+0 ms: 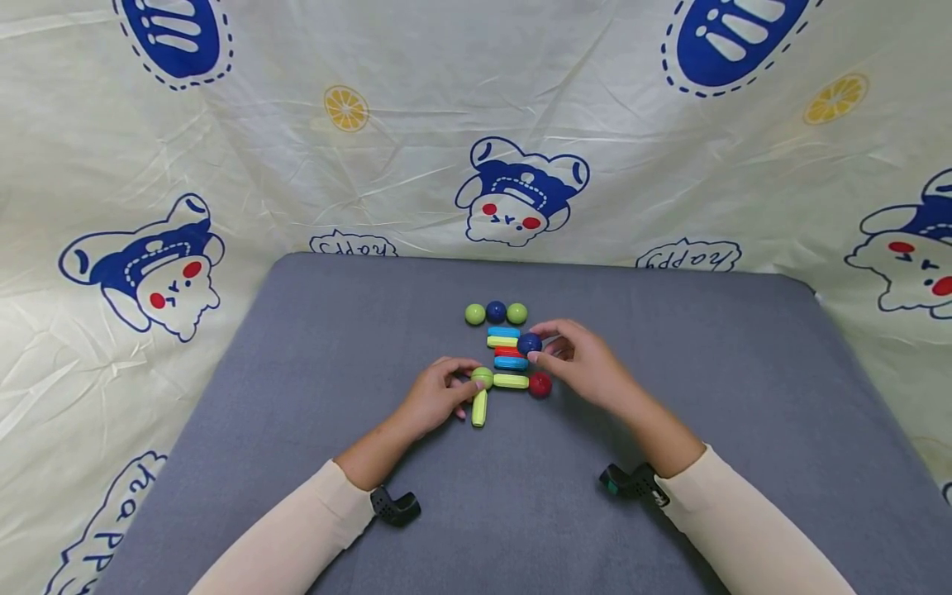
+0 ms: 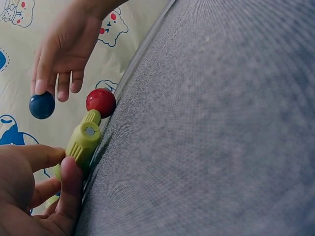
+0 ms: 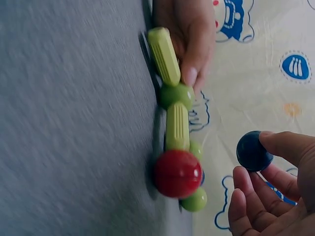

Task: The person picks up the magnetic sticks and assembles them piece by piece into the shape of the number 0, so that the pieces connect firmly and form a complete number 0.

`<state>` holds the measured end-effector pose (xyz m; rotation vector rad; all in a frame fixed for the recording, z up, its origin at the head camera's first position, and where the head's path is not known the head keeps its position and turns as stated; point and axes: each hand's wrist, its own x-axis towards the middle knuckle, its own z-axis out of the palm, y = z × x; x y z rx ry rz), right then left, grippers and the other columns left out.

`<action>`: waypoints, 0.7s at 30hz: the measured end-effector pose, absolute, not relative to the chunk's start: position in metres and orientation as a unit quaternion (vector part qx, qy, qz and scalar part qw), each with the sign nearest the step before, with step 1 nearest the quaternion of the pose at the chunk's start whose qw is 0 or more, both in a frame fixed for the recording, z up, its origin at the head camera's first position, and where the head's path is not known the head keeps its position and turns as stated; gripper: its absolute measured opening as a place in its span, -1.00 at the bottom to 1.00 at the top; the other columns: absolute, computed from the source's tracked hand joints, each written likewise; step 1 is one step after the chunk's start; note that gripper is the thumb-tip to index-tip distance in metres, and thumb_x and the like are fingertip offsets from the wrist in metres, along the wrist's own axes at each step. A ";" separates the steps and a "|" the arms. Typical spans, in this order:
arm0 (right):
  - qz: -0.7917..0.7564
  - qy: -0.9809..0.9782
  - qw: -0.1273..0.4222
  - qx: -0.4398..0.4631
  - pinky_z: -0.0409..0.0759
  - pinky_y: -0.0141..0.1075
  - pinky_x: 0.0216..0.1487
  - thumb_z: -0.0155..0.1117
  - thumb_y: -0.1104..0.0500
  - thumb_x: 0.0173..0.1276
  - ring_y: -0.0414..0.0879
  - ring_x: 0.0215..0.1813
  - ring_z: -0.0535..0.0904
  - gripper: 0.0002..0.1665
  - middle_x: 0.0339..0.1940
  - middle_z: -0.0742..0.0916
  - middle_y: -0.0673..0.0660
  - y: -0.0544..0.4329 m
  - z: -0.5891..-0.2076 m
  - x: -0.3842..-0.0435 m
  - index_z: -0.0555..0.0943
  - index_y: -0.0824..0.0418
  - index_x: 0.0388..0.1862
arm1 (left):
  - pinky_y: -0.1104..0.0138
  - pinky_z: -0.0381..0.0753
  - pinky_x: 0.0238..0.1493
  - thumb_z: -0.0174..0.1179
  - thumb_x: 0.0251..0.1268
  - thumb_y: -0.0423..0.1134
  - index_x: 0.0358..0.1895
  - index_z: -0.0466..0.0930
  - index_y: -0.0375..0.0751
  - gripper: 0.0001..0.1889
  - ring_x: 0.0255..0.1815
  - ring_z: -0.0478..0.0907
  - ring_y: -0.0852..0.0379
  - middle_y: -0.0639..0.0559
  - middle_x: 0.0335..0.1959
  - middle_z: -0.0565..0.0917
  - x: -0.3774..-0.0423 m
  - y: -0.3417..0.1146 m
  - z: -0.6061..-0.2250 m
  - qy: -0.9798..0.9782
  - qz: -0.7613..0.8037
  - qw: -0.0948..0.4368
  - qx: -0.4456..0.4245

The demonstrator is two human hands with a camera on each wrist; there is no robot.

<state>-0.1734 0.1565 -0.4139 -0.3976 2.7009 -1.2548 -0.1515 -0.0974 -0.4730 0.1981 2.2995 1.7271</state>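
Observation:
Between thumb and fingers, my left hand [image 1: 437, 395] pinches a light green ball [image 1: 483, 377]. One yellow-green rod [image 1: 511, 381] runs from that ball to a red ball [image 1: 540, 384]; a second yellow-green rod [image 1: 479, 409] sticks out from it toward the near edge. My right hand [image 1: 583, 364] holds a dark blue ball [image 1: 530, 344] by the fingertips. In the right wrist view this blue ball [image 3: 255, 151] is raised, apart from the red ball [image 3: 178, 173]. The left wrist view shows the left thumb and fingers around the joined yellow-green pieces [image 2: 82, 142].
Beyond the joined pieces lie loose rods: blue [image 1: 511, 364], red [image 1: 508, 352], yellow [image 1: 502, 341] and light blue [image 1: 503, 332]. Farther back, a dark blue ball [image 1: 496, 311] sits between two green balls [image 1: 475, 314]. A printed sheet [image 1: 416, 165] hangs behind the grey table [image 1: 342, 314].

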 end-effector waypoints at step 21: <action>-0.417 0.858 0.121 -0.274 0.65 -0.35 -0.11 0.43 0.05 0.36 -0.23 -0.16 0.63 -0.60 -0.06 0.67 0.00 0.136 -0.434 -0.127 0.63 0.00 0.16 | 0.36 0.63 -0.55 0.32 0.37 -0.21 0.14 0.66 -0.19 -0.67 -0.56 0.50 0.23 -0.16 0.00 0.53 -0.154 -0.097 -0.477 0.795 0.591 0.118 0.075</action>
